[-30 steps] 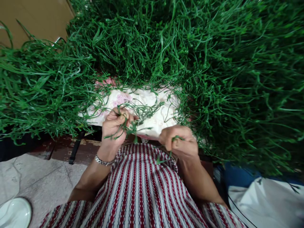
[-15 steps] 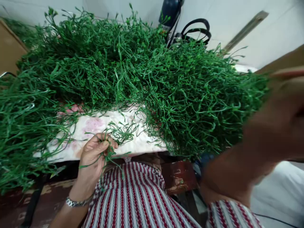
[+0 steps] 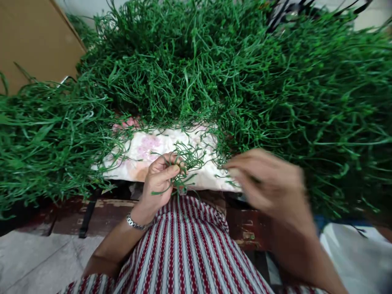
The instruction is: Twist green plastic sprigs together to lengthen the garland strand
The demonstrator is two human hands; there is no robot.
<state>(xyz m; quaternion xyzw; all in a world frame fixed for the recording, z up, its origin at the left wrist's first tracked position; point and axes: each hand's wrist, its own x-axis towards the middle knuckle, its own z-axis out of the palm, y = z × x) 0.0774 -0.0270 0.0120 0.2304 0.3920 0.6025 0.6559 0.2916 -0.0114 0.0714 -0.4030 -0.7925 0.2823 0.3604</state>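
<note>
Thin green plastic-looking stems with small budded tips are bunched in my left hand (image 3: 162, 175), thumb pressed over fingers. Ends of this small bunch of green stems (image 3: 196, 157) fan out to the right over the flowered cloth (image 3: 199, 179). My right hand (image 3: 269, 183), smeared by motion, is above the cloth's right edge, with its fingertips pointing left. A few loose stems (image 3: 226, 179) lie by those fingertips. Whether the right fingers hold anything is unclear.
A large heap of green stems (image 3: 183, 73) rings the cloth at the back and right. Another pile of stems (image 3: 52, 139) lies at left. A brown cardboard panel (image 3: 36, 36) stands at the far left. A white bag (image 3: 352, 253) is at lower right.
My right hand has come in from the far right to the cloth's right edge. The left hand still grips its bunch. The view has turned down and to the left.
</note>
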